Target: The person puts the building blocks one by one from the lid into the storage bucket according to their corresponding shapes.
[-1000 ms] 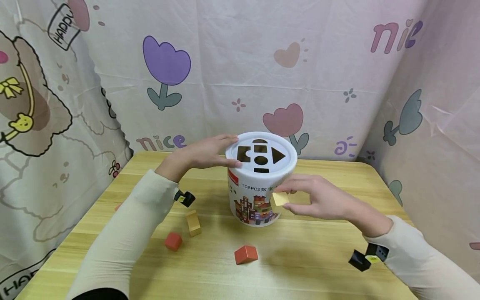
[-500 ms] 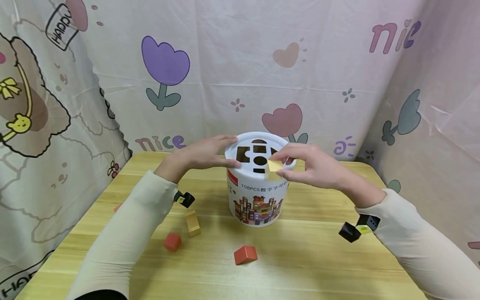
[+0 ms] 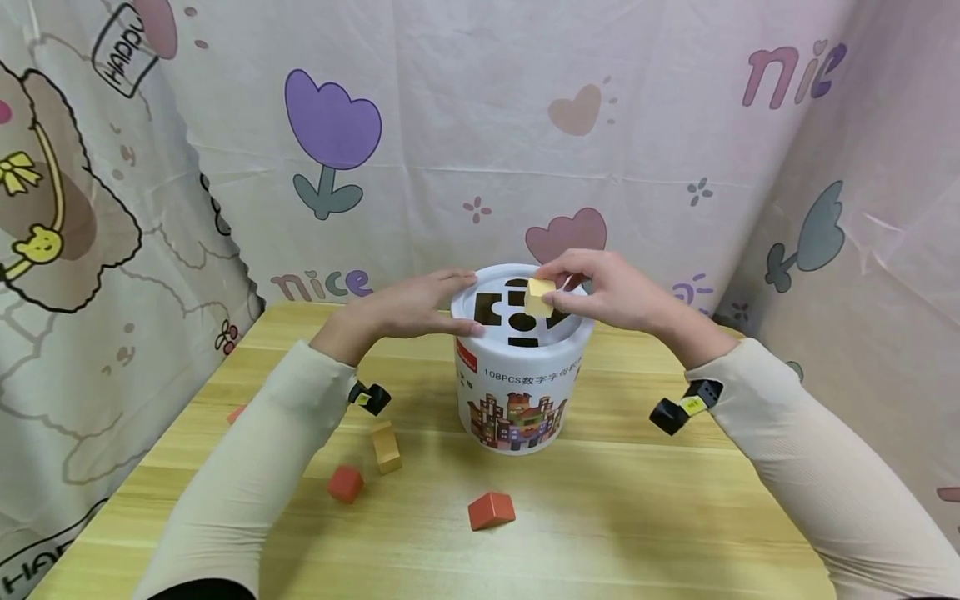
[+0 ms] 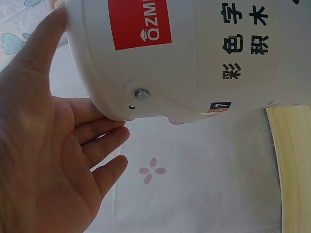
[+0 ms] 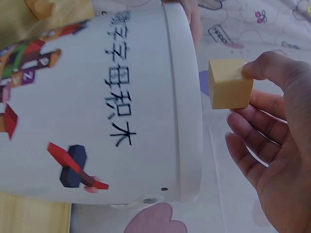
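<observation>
Our right hand (image 3: 618, 293) pinches a pale-yellow, wooden-looking cube (image 3: 538, 298) between thumb and fingers, just above, and apart from, the white round lid with shaped cut-outs (image 3: 555, 335). Our left hand (image 3: 401, 308), spread wide, touches the left rim of the white, printed plastic bucket (image 3: 517, 379), upright on the wood-grain table (image 3: 615, 525). Nearer us lie a yellow notched block (image 3: 386, 450), a red cube-like block (image 3: 346, 484) and an angular red block (image 3: 492, 511).

1 yellow cube (image 3: 539, 298): pinched in right hand (image 3: 611, 292), above lid (image 3: 555, 335) | white bucket (image 3: 517, 385): upright on table (image 3: 420, 542)
</observation>
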A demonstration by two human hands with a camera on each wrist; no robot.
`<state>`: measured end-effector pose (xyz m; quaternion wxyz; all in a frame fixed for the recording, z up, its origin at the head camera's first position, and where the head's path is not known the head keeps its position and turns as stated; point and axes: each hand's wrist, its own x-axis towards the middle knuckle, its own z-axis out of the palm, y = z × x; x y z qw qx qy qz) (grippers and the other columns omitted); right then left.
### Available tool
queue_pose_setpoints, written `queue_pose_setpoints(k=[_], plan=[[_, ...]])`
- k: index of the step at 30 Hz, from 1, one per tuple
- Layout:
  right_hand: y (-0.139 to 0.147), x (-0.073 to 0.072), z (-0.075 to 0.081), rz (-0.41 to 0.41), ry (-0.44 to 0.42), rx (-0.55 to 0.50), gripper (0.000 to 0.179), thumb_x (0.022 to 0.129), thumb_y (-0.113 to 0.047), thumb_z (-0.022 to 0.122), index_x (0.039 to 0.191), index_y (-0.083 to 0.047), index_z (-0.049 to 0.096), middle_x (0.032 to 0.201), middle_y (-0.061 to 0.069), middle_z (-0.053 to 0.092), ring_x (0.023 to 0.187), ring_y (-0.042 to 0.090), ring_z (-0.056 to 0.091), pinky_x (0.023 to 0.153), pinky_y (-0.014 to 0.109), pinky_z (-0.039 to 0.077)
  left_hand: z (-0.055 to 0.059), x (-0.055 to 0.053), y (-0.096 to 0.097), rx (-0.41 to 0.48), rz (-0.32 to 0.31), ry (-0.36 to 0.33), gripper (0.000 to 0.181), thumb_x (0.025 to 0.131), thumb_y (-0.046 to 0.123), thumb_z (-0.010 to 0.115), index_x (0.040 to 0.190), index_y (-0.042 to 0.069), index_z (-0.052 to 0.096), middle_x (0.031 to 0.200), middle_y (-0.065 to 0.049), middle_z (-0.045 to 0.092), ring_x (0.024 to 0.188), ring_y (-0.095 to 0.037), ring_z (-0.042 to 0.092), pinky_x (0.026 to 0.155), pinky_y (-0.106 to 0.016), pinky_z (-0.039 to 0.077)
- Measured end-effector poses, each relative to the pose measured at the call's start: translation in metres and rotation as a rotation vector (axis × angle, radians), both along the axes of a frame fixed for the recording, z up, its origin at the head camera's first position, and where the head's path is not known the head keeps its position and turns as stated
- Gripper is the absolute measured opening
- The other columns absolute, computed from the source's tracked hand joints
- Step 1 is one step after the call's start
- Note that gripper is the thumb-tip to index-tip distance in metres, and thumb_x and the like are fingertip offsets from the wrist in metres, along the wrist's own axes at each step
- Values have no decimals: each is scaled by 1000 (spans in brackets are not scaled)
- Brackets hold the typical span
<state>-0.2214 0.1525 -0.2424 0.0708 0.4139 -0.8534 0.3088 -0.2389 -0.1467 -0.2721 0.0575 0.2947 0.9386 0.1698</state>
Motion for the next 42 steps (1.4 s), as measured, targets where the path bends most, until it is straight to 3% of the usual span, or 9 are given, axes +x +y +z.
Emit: queue_pose_setpoints(k=[9, 19, 33, 42], plan=[[-8, -23, 2, -69, -50, 65, 32, 90, -26, 71, 119, -11, 69, 98, -2, 67, 91, 15, 60, 84, 40, 51, 1, -1, 0, -1, 9, -6, 103, 78, 78, 58, 156, 17, 28, 158, -3, 27, 140, -29, 33, 112, -54, 30], [-16, -42, -9, -105, -130, 91, 33, 91, -25, 69, 120, -9, 68, 93, 2, 65, 85, 21, 60, 72, 34, 51, 0, 0, 1, -12, 0, 6, 103, 77, 79, 57, 156, 17, 28, 159, -3, 26, 141, -28, 31, 112, -54, 29], [-20, -47, -23, -107, -157, 92, 31, 90, -28, 72, 118, -15, 70, 93, 0, 65, 85, 21, 59, 72, 34, 51, 1, 0, -1, 2, -16, -11, 104, 78, 77, 57, 156, 16, 27, 160, -3, 23, 142, -30, 29, 113, -55, 27], [-19, -47, -27, -84, -60, 93, 35, 90, -29, 72, 120, -11, 70, 97, -2, 68, 89, 16, 62, 78, 34, 51, 2, 0, 0, -7, -16, -5, 100, 81, 75, 57, 156, 16, 27, 160, -3, 24, 142, -28, 29, 113, -53, 27]])
